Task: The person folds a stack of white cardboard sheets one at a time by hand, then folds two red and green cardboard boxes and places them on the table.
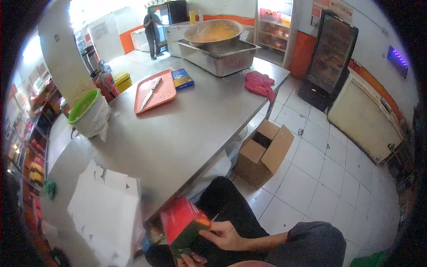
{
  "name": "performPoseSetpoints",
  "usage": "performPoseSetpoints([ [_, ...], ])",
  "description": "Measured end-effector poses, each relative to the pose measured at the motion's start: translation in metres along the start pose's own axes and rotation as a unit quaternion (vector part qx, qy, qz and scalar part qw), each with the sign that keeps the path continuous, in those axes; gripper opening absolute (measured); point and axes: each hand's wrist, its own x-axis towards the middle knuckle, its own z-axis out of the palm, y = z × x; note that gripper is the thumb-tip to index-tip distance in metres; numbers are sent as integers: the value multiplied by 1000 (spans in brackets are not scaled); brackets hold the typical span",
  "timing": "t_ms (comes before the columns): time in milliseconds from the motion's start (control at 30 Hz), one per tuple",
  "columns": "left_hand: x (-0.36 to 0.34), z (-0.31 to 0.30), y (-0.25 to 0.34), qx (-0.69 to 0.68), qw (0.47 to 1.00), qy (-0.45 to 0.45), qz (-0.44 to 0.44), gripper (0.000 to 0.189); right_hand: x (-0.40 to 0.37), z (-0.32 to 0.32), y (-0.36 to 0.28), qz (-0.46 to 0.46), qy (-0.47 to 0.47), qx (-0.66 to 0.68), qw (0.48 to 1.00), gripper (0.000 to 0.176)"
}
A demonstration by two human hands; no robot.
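A red and green carton (183, 224) is held low in front of me, below the near edge of the steel table (187, 129). My right hand (226, 236) comes in from the right on a grey sleeve and pinches the carton's upper right corner. My left hand (191, 259) shows only its fingertips at the bottom edge of the view, gripping the carton from underneath. My dark trouser leg (231, 204) lies behind the carton.
On the table are an orange tray (165, 94) with a knife (151, 92), a blue box (182, 78), a red cloth (260, 83), a bowl (213, 33) in a steel pan (218, 60), and a green basket (84, 107). An open cardboard box (264, 153) stands on the tiled floor. A person (152, 33) stands far back.
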Motion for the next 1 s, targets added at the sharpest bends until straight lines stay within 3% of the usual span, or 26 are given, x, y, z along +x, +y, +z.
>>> performPoseSetpoints([
  [67, 3, 8, 10, -10, 997, 33, -63, 24, -6, 14, -9, -186, 36, 14, 982, 9],
  [133, 7, 13, 15, -33, 993, 45, -99, 23, -13, 22, 1, -206, 2, -34, 978, 8],
  [200, 10, 16, 20, -66, 987, 55, -135, 23, -16, 31, 3, -313, 8, -59, 948, 10],
  [367, 23, 29, 30, -191, 950, 105, -226, 23, -16, 17, 14, -219, -10, -53, 974, 11],
  [433, 28, 34, 34, -270, 917, 127, -266, 23, -8, 2, -14, -151, 54, -81, 984, 13],
  [567, 42, 38, 47, -475, 794, 169, -340, 25, -11, 10, -19, -212, 79, 40, 973, 20],
  [633, 49, 39, 54, -557, 722, 196, -361, 26, -20, 12, -2, -153, -77, 12, 985, 20],
  [667, 51, 40, 57, -587, 691, 211, -366, 27, -19, 12, 2, -154, -80, 14, 985, 20],
  [733, 57, 43, 66, -630, 639, 248, -364, 28, -19, 14, 5, -4, -87, 35, 996, 23],
  [800, 67, 46, 75, -654, 605, 282, -356, 30, -13, 10, -16, 20, -30, 28, 999, 26],
  [833, 69, 46, 79, -658, 593, 302, -352, 31, -11, 11, -5, 58, -20, 47, 997, 23],
  [900, 78, 42, 79, -612, 645, 277, -364, 30, -16, 12, 2, 129, -32, 50, 990, 20],
  [933, 75, 45, 63, -625, 666, 265, -310, 32, -11, 4, -2, 142, -46, 30, 988, 22],
  [1000, 64, 50, 44, -600, 652, 298, -355, 30, -17, 9, -6, 107, -33, 181, 977, 20],
])
